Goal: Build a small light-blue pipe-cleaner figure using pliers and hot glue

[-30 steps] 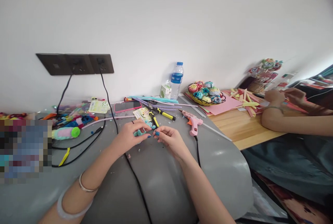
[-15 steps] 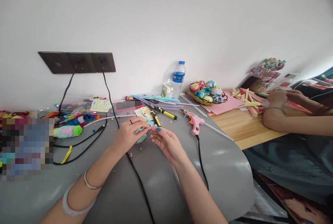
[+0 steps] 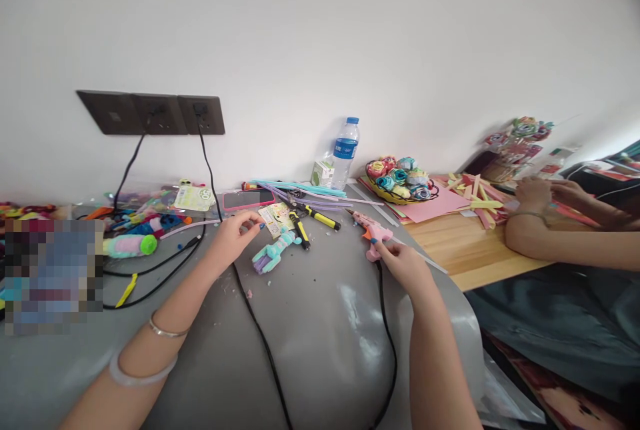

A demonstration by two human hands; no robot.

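Observation:
My right hand (image 3: 405,267) grips the handle of a pink hot glue gun (image 3: 374,233), thumb on its side, the nozzle pointing to the back left. My left hand (image 3: 237,237) hovers over the grey table with thumb and forefinger pinched together. Whatever is between those fingertips is too small to make out. Just right of that hand lies a fuzzy turquoise and purple pipe-cleaner figure (image 3: 275,253), touched by neither hand. Behind the figure are pliers with black and yellow handles (image 3: 300,230) and a small printed card (image 3: 277,218).
Pipe cleaners (image 3: 320,198), a phone (image 3: 249,200), a water bottle (image 3: 346,157) and a small carton (image 3: 323,175) stand or lie along the wall. Black cables (image 3: 265,343) cross the table. At right are a basket of paper flowers (image 3: 400,180), paper strips (image 3: 477,197) and another person's hands (image 3: 537,197).
My hands have parted. The right one moved right onto the glue gun, and the left drew back to the left. The pipe-cleaner figure now lies uncovered on the table.

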